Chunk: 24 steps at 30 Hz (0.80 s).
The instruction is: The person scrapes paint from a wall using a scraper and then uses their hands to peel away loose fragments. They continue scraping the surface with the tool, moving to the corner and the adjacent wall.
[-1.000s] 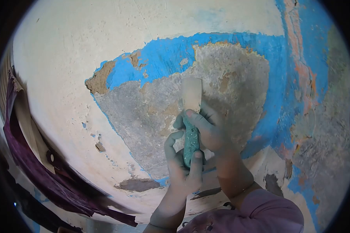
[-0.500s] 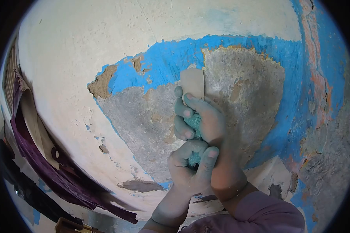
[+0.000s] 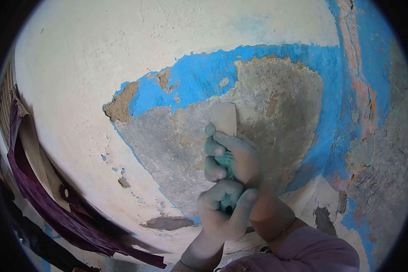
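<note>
A scraper (image 3: 224, 119) with a broad pale blade and a greenish handle points up along the wall. My right hand (image 3: 233, 158) is closed round the upper handle, its thumb lying near the blade's base. Just below, my left hand (image 3: 220, 208) wraps the handle's lower end. Behind the blade is a patch of bare grey plaster (image 3: 167, 145). Blue paint (image 3: 192, 75) with a ragged edge borders that patch above. The blade lies over the grey part, below the blue edge; whether it touches the wall I cannot tell.
Cream paint (image 3: 86, 72) covers the wall around the patch. On the right, a cracked corner strip (image 3: 356, 63) runs downward beside more blue paint. Purple cloth (image 3: 36, 181) hangs at the left. A dark hole (image 3: 167, 222) breaks the lower wall.
Both hands and the scraper have moved down the wall. The blade, earlier over the blue edge, is now lower on the grey plaster. A small pale spot shows in the blue. The view has shifted slightly.
</note>
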### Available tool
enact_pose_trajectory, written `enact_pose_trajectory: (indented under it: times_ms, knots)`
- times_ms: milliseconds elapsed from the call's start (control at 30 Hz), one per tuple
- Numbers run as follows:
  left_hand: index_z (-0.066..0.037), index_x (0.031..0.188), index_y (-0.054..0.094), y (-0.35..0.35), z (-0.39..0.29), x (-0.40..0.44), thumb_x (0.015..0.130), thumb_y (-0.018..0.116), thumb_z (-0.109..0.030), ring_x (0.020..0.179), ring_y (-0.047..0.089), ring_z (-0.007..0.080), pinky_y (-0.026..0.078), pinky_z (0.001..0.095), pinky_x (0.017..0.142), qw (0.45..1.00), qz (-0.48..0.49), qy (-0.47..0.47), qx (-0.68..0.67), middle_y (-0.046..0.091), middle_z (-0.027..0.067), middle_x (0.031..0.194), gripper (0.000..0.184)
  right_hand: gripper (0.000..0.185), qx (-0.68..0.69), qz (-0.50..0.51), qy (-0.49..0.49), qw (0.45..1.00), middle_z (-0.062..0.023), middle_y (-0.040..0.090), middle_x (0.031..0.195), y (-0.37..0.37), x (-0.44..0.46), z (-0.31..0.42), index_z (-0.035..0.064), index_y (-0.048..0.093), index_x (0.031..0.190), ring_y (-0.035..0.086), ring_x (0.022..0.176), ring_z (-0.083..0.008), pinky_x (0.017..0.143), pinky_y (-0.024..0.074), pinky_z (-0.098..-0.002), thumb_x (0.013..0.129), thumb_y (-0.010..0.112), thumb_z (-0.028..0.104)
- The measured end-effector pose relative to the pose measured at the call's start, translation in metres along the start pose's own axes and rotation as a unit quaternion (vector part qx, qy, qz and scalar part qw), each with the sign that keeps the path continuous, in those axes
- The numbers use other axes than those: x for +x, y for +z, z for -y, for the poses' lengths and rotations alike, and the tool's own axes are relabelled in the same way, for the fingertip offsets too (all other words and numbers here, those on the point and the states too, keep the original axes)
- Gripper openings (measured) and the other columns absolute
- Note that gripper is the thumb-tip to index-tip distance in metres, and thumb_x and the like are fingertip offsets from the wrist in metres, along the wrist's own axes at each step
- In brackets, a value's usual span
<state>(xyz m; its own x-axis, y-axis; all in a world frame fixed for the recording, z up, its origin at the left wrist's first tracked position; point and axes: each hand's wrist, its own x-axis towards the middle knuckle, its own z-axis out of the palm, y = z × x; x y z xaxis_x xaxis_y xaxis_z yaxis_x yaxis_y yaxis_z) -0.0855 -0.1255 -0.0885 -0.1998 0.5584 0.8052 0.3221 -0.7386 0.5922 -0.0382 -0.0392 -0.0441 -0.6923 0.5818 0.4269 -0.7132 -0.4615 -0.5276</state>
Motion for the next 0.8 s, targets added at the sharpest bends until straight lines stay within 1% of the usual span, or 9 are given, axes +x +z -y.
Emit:
enact_pose_trajectory:
  times_ms: [167,267,367,567,633,667,700,733,800]
  knots:
    - [-0.007,0.063,0.047,-0.004,-0.010,0.029,0.084,0.064,-0.004,0.054,0.037,0.0010,0.027,0.0187,0.051,0.997,-0.001,-0.079,-0.018,0.047,-0.0046,0.057,0.027,0.012,-0.056,-0.014,-0.074,0.996,0.0016,0.045,0.066,0.011,0.023,0.010,0.0095,0.051,0.096,0.044,0.046,-0.0132,0.041,0.0376,-0.0261,0.092,0.047,0.020]
    - [-0.007,0.063,0.047,-0.006,-0.014,0.024,0.084,0.063,-0.001,0.053,0.035,0.0000,0.025,0.0183,0.049,1.000,0.004,-0.012,-0.023,0.045,-0.0060,0.055,0.027,0.012,-0.064,-0.044,-0.095,0.992,0.0020,0.046,0.066,0.014,0.015,0.005,0.0093,0.052,0.097,0.045,0.046,-0.0125,0.042,0.0379,-0.0266,0.091,0.048,0.020]
    - [-0.007,0.063,0.047,-0.005,-0.003,0.015,0.085,0.062,-0.003,0.052,0.035,0.0001,0.025,0.0186,0.048,0.999,0.034,0.003,0.034,0.045,-0.0062,0.055,0.027,0.015,0.015,-0.032,-0.021,0.999,0.0014,0.046,0.067,-0.001,0.008,0.001,0.0080,0.053,0.099,0.045,0.047,-0.0128,0.043,0.0382,-0.0270,0.090,0.048,0.019]
    - [-0.006,0.069,0.053,-0.016,0.001,0.034,0.080,0.070,-0.007,0.053,0.039,0.0027,0.030,0.0193,0.048,0.998,0.035,-0.045,-0.022,0.045,-0.0055,0.055,0.020,0.022,-0.125,-0.088,-0.165,0.974,-0.0008,0.053,0.073,0.016,0.013,0.007,0.0061,0.054,0.105,0.050,0.055,-0.0142,0.051,0.0422,-0.0280,0.091,0.049,0.021]
    - [-0.006,0.080,0.052,-0.018,0.003,0.003,0.083,0.069,-0.026,0.095,0.050,0.0106,0.039,0.0261,0.078,0.996,0.055,-0.025,-0.057,0.057,0.0090,0.092,0.027,0.028,-0.169,-0.039,-0.142,0.974,-0.0024,0.056,0.083,-0.007,-0.016,-0.013,0.0040,0.054,0.113,0.053,0.069,-0.0118,0.064,0.0454,-0.0274,0.093,0.048,0.022]
    - [-0.005,0.097,0.049,-0.019,0.019,-0.013,0.085,0.066,-0.032,0.115,0.041,0.0162,0.033,0.0328,0.095,0.992,0.100,0.070,-0.041,0.052,0.0141,0.111,0.033,0.032,-0.333,-0.029,-0.234,0.913,-0.0031,0.056,0.088,-0.021,-0.042,-0.027,0.0031,0.050,0.119,0.053,0.073,-0.0105,0.070,0.0452,-0.0277,0.094,0.046,0.022]
    - [-0.006,0.106,0.044,-0.016,0.031,-0.036,0.085,0.065,-0.031,0.108,0.046,0.0165,0.038,0.0321,0.089,0.991,0.103,0.050,-0.073,0.050,0.0148,0.112,0.038,0.036,-0.486,-0.018,-0.310,0.817,-0.0038,0.056,0.092,-0.036,-0.072,-0.042,0.0021,0.045,0.126,0.052,0.078,-0.0093,0.076,0.0451,-0.0279,0.096,0.045,0.022]
    - [-0.008,0.114,0.038,-0.016,0.041,-0.063,0.086,0.063,-0.030,0.101,0.051,0.0167,0.043,0.0314,0.082,0.989,0.104,0.028,-0.103,0.049,0.0155,0.114,0.043,0.038,-0.430,-0.053,-0.240,0.869,-0.0041,0.055,0.096,-0.052,-0.096,-0.056,0.0023,0.040,0.130,0.052,0.078,-0.0084,0.075,0.0460,-0.0278,0.097,0.043,0.022]
    - [-0.007,0.122,0.021,-0.027,0.059,-0.111,0.088,0.053,-0.006,0.074,0.053,0.0124,0.045,0.0225,0.058,0.926,0.186,-0.224,-0.241,0.047,0.0157,0.107,0.047,0.042,-0.368,-0.144,-0.109,0.912,-0.0050,0.054,0.100,-0.084,-0.136,-0.078,0.0033,0.030,0.136,0.052,0.078,-0.0079,0.071,0.0475,-0.0269,0.098,0.040,0.020]
